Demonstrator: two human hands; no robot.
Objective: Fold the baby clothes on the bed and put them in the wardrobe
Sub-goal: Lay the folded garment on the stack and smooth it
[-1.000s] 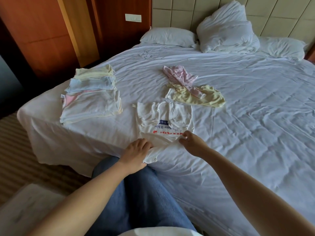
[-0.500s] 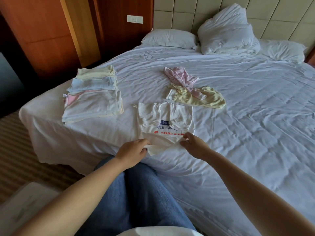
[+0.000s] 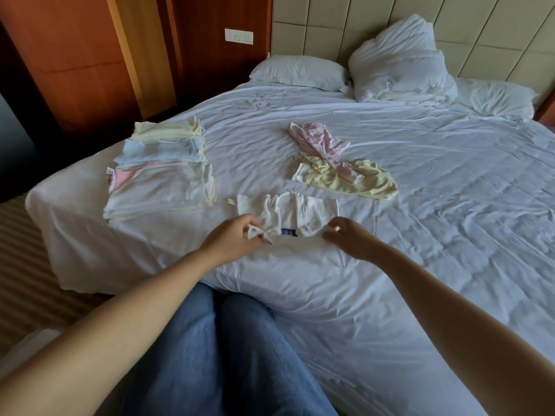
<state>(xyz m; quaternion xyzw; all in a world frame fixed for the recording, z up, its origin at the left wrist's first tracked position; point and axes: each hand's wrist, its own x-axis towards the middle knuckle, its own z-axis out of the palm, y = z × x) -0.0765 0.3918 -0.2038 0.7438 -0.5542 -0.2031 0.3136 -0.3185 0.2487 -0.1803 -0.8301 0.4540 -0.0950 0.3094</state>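
A white baby top (image 3: pixel 288 211) with a blue print lies on the bed (image 3: pixel 450 205) near its front edge. My left hand (image 3: pixel 232 237) pinches its lower left corner and my right hand (image 3: pixel 348 237) pinches its lower right corner, with the bottom hem lifted and folded up over the print. Beyond it lie a loose yellow garment (image 3: pixel 351 178) and a loose pink garment (image 3: pixel 319 141) draped partly across it. A stack of folded baby clothes (image 3: pixel 162 175) sits at the bed's left side.
White pillows (image 3: pixel 298 72) and a bunched duvet (image 3: pixel 399 61) lie at the headboard. Wooden panels (image 3: pixel 81 55) stand to the left beyond the bed. My legs in blue jeans (image 3: pixel 222 355) are against the bed's front edge. Striped carpet (image 3: pixel 18 265) covers the floor at left.
Both hands have carried the white top's bottom hem up and away from me, folding it over the red and blue print; only the blue part still shows.
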